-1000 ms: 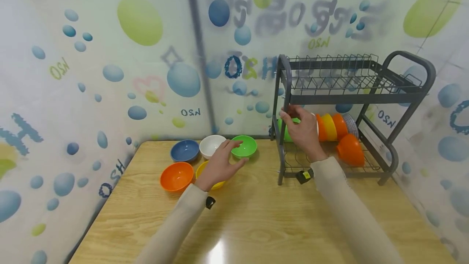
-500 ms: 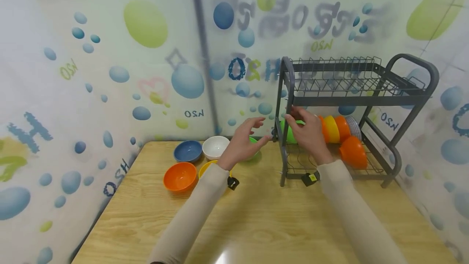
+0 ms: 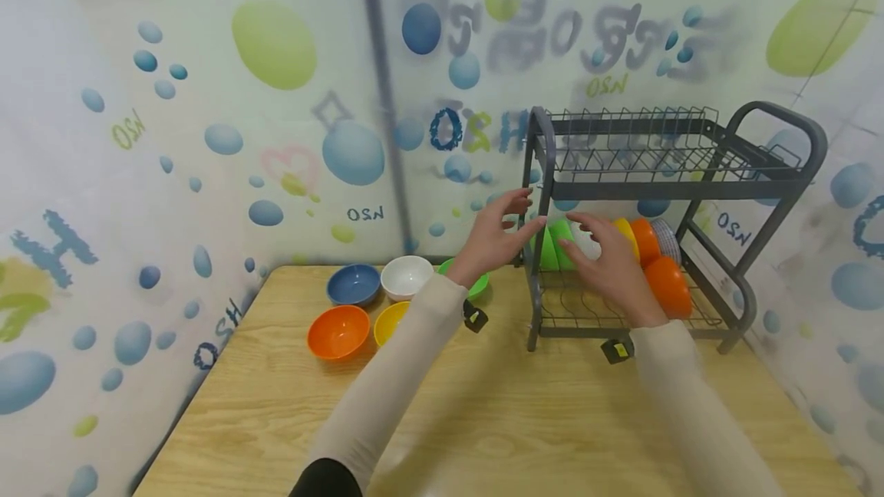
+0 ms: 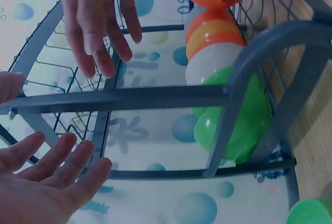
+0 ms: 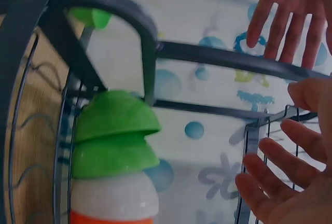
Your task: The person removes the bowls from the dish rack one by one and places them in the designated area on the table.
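My left hand (image 3: 493,240), fingers spread and holding nothing, is beside the left post of the dark two-tier dish rack (image 3: 628,190). In front of the lower shelf is my right hand (image 3: 611,271), also holding nothing, its fingers apart. Between the hands in the head view, two green bowls (image 5: 115,117) stand on edge at the left end of the shelf's row. After them come a white bowl (image 5: 115,195), a yellow bowl (image 3: 627,236), an orange bowl (image 3: 645,240) and a patterned bowl (image 3: 666,240). My right hand partly hides this row. In front, another orange bowl (image 3: 668,287) lies tilted.
Left of the rack, on the wooden table (image 3: 483,405), sit a blue bowl (image 3: 354,284), a white bowl (image 3: 407,278), a green bowl (image 3: 479,287), an orange bowl (image 3: 338,332) and a yellow bowl (image 3: 390,322). Behind stands a patterned wall sheet (image 3: 276,136).
My left hand has moved right and up, from above the table bowls to the rack's left post. My right hand has drawn back rightward from the green bowls, uncovering them and the white bowl.
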`<state>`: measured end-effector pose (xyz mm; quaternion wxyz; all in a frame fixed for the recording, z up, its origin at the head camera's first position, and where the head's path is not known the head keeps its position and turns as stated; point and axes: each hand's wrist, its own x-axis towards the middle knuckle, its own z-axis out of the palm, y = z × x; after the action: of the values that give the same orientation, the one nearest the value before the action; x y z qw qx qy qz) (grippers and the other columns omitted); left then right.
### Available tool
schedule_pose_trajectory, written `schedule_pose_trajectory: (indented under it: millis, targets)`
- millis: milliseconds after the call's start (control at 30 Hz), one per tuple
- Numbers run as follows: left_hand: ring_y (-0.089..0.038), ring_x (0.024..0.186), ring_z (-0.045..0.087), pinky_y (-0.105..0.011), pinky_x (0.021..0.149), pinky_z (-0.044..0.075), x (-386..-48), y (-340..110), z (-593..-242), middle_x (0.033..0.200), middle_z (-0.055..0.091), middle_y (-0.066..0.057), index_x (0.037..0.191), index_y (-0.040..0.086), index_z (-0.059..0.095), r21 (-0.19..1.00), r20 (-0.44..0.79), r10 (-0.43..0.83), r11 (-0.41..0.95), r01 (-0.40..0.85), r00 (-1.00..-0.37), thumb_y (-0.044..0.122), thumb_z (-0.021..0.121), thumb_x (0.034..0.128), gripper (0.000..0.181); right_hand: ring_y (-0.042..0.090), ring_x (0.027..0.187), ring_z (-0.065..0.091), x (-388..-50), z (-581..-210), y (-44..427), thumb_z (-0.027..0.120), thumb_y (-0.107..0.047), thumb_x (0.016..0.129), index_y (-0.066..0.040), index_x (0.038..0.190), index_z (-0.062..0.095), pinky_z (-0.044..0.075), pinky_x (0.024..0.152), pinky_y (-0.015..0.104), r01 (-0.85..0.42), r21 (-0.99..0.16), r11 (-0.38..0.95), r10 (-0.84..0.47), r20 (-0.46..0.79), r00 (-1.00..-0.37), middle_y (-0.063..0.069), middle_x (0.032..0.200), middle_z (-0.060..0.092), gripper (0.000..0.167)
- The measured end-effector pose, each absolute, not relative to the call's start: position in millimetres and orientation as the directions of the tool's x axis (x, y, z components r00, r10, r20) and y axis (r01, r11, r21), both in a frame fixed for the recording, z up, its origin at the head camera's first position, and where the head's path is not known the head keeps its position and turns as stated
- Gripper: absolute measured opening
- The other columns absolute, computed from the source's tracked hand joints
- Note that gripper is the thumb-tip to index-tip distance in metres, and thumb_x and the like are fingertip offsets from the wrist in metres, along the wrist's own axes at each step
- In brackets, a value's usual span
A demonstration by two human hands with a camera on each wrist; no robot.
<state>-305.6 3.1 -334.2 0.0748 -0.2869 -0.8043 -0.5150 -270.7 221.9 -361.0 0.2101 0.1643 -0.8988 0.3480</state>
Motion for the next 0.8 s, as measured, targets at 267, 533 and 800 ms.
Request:
schedule_pose_trajectory:
  millis: [267,533,800]
  targets:
    - [-0.021,0.126,0.063,-0.035,0.103,0.054,-310,20,-336,0.133,0.067,-0.009,0.149,0.014,0.052,0.823,0.422,0.323,0.254,0.508,-0.847,0.035,0.059,0.1052,0.049,0.05,0.138,0.037,-262,-376,255,0.083,-0.026,0.087,-0.005,0.152,0.044,0.036,0.106,0.072,-0.442,-0.466,0.766,-0.155,0.533,-0.832,0.024,0.157,0.042,0.079]
    - [-0.017,0.102,0.071,-0.029,0.088,0.056,-314,27,-339,0.108,0.076,-0.012,0.129,0.008,0.068,0.819,0.474,0.298,0.197,0.539,-0.829,0.031,0.056,0.1073,0.034,0.056,0.142,0.031,-250,-388,297,0.077,-0.032,0.092,-0.004,0.157,0.035,0.025,0.113,0.076,-0.286,-0.53,0.798,0.007,0.484,-0.875,0.029,0.16,0.036,0.082]
    - [-0.014,0.089,0.069,-0.022,0.077,0.054,-318,30,-341,0.099,0.076,-0.008,0.116,0.009,0.071,0.777,0.516,0.299,0.231,0.586,-0.803,0.028,0.056,0.1072,0.026,0.061,0.139,0.033,-245,-394,338,0.058,-0.045,0.102,0.001,0.161,0.02,0.031,0.109,0.076,-0.051,-0.612,0.789,0.154,0.277,-0.948,0.038,0.159,0.027,0.085]
